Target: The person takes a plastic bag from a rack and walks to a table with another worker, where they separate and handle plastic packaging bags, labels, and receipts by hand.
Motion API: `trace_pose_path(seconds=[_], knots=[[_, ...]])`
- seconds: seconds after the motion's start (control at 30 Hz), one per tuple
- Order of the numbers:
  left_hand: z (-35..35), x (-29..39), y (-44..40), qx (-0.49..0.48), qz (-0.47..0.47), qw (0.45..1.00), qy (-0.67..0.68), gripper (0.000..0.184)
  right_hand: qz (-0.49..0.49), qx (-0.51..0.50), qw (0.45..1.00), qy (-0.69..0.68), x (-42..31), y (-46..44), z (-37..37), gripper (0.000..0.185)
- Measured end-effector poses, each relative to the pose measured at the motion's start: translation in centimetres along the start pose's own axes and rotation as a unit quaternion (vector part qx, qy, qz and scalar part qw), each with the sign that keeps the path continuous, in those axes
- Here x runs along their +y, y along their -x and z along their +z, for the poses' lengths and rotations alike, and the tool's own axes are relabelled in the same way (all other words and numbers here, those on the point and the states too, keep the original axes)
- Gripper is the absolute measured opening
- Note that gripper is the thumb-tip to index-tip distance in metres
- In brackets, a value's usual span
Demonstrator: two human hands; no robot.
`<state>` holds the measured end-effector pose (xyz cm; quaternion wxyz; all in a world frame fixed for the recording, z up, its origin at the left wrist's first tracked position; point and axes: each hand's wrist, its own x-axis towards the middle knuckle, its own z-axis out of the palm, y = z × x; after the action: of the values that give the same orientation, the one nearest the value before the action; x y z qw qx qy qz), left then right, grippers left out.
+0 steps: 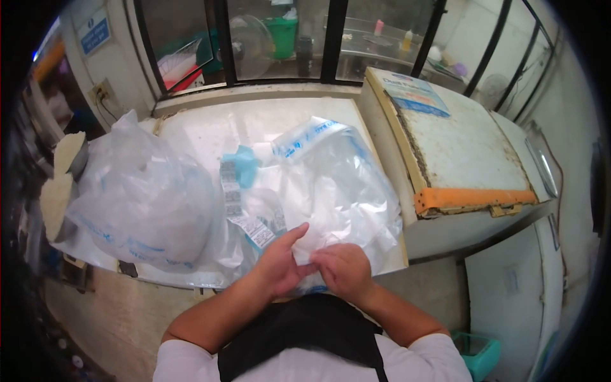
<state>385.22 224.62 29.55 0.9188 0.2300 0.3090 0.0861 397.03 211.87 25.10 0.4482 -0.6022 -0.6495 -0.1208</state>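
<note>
My left hand (pixel 287 262) is at the near edge of the white work surface, thumb raised apart and fingers stretched toward the other hand. Right beside it, my right hand (pixel 344 270) has its fingers curled in a pinch at the near edge of a clear plastic bag (pixel 347 191) with blue print. That bag lies crumpled and spread out, with thin clear sheets in it or under it. A strip of printed labels (pixel 237 202) and a light blue piece of plastic (pixel 242 167) lie to its left. The fingertips of my right hand are partly hidden.
A large, full plastic bag (pixel 149 197) stands on the left of the work surface (pixel 267 113). Pale scoop-like pieces (pixel 58 197) are at the far left. A worn white chest freezer (pixel 471 153) with an orange strip stands right. Behind are windows; a teal bin (pixel 482 356) is below.
</note>
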Motion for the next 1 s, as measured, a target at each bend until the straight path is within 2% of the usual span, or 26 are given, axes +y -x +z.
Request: trace_pose_path(seconds=[0.1,0.17,0.2,0.23,0.3,0.33,0.37,0.4,0.43,0.47,0.53,0.63,0.67,0.73,0.77,0.87,0.93,1.0], knots=[[-3.3,1.1,-3.1,-0.075,0.033,0.995,-0.061,0.032,0.037,-0.101,0.993,-0.052,-0.2,0.1,-0.9,0.021],[-3.5,1.0,-3.5,-0.036,0.047,0.996,-0.065,0.032,0.093,-0.127,0.981,-0.11,0.0,-0.7,-2.2,0.029],[-3.2,0.8,-3.5,-0.023,0.058,0.994,-0.085,0.036,0.123,-0.139,0.973,-0.14,0.2,-1.4,-2.6,0.033],[-2.9,0.7,-3.3,-0.01,0.068,0.992,-0.106,0.041,0.13,-0.091,0.982,-0.103,0.8,-2.7,-2.5,0.041],[-2.5,0.8,-2.9,-0.177,-0.006,0.984,0.033,0.058,0.144,0.007,0.989,-0.023,1.7,-5.2,-1.8,0.057],[-2.1,0.8,-2.6,-0.258,-0.045,0.96,0.103,0.068,0.15,-0.037,0.988,0.001,2.5,-5.0,0.5,0.066],[-1.4,0.5,-2.4,-0.237,-0.015,0.967,0.094,0.076,0.157,-0.081,0.984,0.025,3.2,-4.6,3.1,0.075],[-0.3,0.2,-2.4,-0.217,0.016,0.973,0.084,0.084,0.199,-0.13,0.97,-0.044,2.8,-4.6,4.1,0.079],[0.2,0.1,-2.3,-0.195,0.051,0.976,0.076,0.092,0.218,-0.111,0.969,-0.046,3.3,-4.5,4.6,0.079],[-0.2,0.4,-2.4,-0.237,0.031,0.967,0.083,0.096,0.232,-0.095,0.967,-0.05,4.1,-4.7,5.3,0.079],[-0.3,0.8,-2.4,-0.221,0.049,0.972,0.057,0.1,0.254,-0.088,0.962,-0.057,3.9,-5.4,5.8,0.08],[-1.6,1.4,-2.7,-0.248,0.068,0.965,0.058,0.101,0.134,-0.081,0.985,-0.064,1.2,-4.2,5.6,0.075],[-2.1,1.6,-2.8,-0.267,0.069,0.959,0.062,0.101,0.145,-0.055,0.986,-0.065,2.0,-4.2,5.7,0.069],[-1.8,1.9,-2.0,-0.274,0.042,0.959,0.053,0.089,0.168,-0.002,0.984,-0.064,4.1,-4.4,5.3,0.057],[-1.6,2.0,-1.8,-0.278,0.032,0.959,0.05,0.083,0.194,-0.012,0.977,-0.091,4.2,-4.4,4.9,0.05],[-2.5,1.2,-2.5,-0.127,0.076,0.987,-0.069,0.047,0.267,-0.052,0.953,-0.133,2.8,-5.6,2.8,0.034],[-2.8,0.7,-3.1,-0.115,0.092,0.987,-0.057,0.035,0.31,-0.086,0.94,-0.113,2.7,-6.3,2.0,0.03],[-3.0,0.3,-3.0,-0.082,0.1,0.99,-0.059,0.031,0.278,-0.031,0.952,-0.128,3.2,-6.0,2.4,0.029]])
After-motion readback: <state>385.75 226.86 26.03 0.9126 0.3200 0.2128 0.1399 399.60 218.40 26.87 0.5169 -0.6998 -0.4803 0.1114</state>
